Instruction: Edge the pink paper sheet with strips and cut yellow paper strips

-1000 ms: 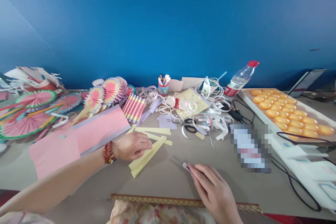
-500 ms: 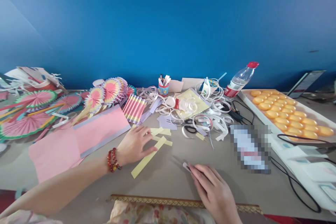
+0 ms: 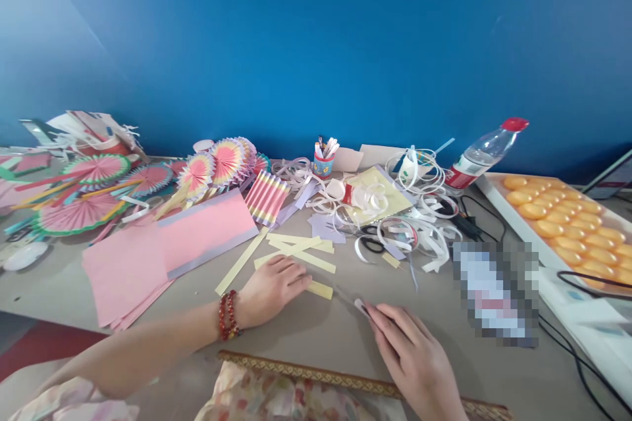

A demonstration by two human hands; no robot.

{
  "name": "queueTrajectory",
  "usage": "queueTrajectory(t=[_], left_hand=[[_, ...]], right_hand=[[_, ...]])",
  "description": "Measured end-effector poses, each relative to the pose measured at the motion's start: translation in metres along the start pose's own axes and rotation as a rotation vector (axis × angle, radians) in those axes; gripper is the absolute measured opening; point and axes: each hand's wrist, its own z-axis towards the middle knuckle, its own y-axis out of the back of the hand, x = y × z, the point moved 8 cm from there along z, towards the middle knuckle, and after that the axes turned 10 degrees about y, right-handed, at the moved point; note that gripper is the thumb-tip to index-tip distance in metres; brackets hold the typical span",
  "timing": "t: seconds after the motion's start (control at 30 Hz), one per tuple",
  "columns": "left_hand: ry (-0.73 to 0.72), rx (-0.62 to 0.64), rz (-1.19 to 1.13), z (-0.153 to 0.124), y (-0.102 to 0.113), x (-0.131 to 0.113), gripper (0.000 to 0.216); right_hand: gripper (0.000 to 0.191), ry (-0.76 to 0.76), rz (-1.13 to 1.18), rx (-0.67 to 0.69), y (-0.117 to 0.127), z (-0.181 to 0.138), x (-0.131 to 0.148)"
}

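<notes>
My left hand (image 3: 276,289), with red bead bracelets at the wrist, lies low over the table. Its fingers are curled together on a short yellow paper strip (image 3: 320,289), whose right end sticks out past them; the rest is hidden. In my right hand (image 3: 412,352) is a small knife (image 3: 359,304) with a pale handle, gripped between thumb and fingers. Its thin blade points left toward that strip's end, seemingly just short of it. More yellow paper strips (image 3: 241,262) lie crossed and loose just beyond my left hand.
Pink paper sheets (image 3: 123,270) and a pleated striped paper (image 3: 267,197) lie left, before folded paper fans (image 3: 228,161). White ribbon coils, black-handled scissors (image 3: 371,243) and a pen cup (image 3: 323,163) stand behind. Rightward are a red-capped bottle (image 3: 481,154), black cables and a box of orange domes (image 3: 567,227).
My left hand has moved nearer and curled over a yellow strip. One long strip now lies farther left. My right hand still holds the knife; the view has shifted left.
</notes>
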Motion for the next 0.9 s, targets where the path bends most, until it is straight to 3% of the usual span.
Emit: queueTrajectory(t=[0.37,0.63,0.73,0.9], left_hand=[[-0.014,-0.050,-0.057,-0.006,-0.003,0.003,0.020],[0.037,0.020,-0.069,-0.006,-0.006,0.006,0.028],[-0.001,0.089,-0.122,-0.006,-0.004,0.000,0.040],[-0.173,0.314,-0.206,-0.010,-0.016,-0.014,0.086]], right_hand=[[0.033,-0.008,0.032,0.095,-0.017,0.013,0.003],[0.033,0.059,0.010,0.164,-0.016,0.020,0.009],[0.032,0.063,0.005,0.188,-0.016,0.023,0.009],[0.034,0.068,0.001,0.215,-0.019,0.023,0.008]])
